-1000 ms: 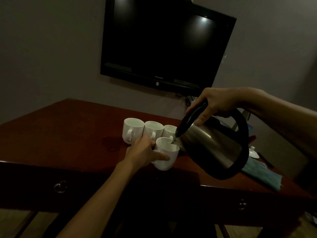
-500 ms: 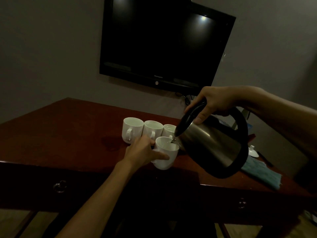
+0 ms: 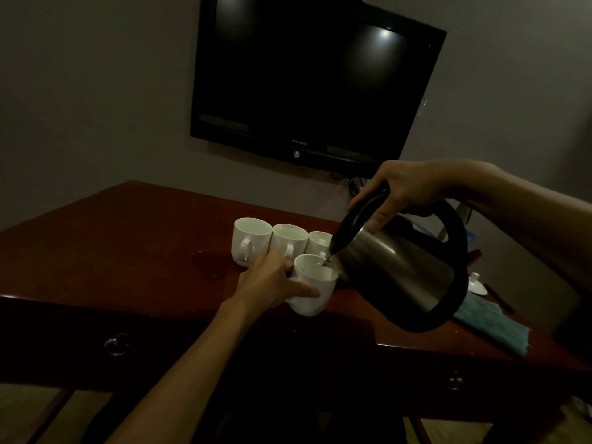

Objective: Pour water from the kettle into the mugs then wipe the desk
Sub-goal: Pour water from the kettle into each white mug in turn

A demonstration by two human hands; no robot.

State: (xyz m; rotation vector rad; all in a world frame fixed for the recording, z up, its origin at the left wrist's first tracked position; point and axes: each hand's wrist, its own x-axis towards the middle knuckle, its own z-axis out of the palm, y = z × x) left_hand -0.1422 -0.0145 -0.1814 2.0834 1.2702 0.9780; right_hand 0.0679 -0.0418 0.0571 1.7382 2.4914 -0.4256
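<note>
Kettle (image 3: 400, 270) tilted, right hand (image 3: 407, 190) gripping handle | left hand (image 3: 272, 283) holding front mug (image 3: 312, 285) at 6 o'clock of the row | risk: overfilling spills onto worktop (image 3: 128, 245)

Desk (image 3: 128, 251) left open; mug row (image 3: 285, 240) behind, cloth (image 3: 493, 328) right.

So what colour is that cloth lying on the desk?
The cloth looks teal blue-green, seen in the head view, right of the kettle.
</note>
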